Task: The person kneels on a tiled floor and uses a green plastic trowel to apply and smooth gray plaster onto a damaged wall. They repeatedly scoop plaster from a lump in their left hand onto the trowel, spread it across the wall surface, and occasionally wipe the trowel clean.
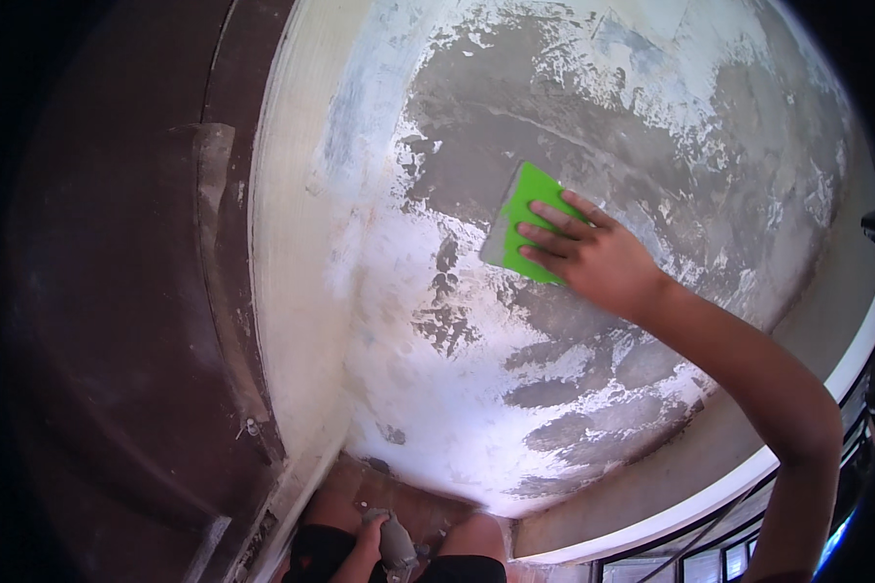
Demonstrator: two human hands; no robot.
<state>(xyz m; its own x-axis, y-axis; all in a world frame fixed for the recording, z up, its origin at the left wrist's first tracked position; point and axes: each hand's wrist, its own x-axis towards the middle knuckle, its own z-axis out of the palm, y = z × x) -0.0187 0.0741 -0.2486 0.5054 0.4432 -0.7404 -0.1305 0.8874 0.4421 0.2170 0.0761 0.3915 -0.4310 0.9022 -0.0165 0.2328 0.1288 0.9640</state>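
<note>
1. The green spreader (527, 187) sits just right of the middle of the frame, tilted, with its grey-smeared edge toward the left, against the patchy white-and-grey wall (476, 146).
2. The right hand (608, 267) comes to it from the right; its grip has four fingers splayed over the green face, holding the spreader, with the thumb out of sight.
3. At the bottom of the frame, left of centre, the left hand (367, 540) has its grip closed around a grey, smeared object (396, 544); I cannot tell what kind of thing it is.
4. The right forearm (749, 374) crosses the right side of the frame, hiding part of the wall and of the grey sloping band (642, 496) below it.
5. Both knees and the dark shorts (467, 569) cover much of the reddish-brown floor (433, 510) at the bottom.
6. A dark brown panel (97, 272) fills the left of the frame, with a small metal fitting (251, 426) near its lower right edge; a pale upright strip (301, 243) separates it from the wall.
7. Dark-framed panes (705, 566) show at lower right, under a curved white edge (690, 518); a black shape stands at the far right rim.
8. The shorts bear a small reddish mark at lower left, too small to read.
</note>
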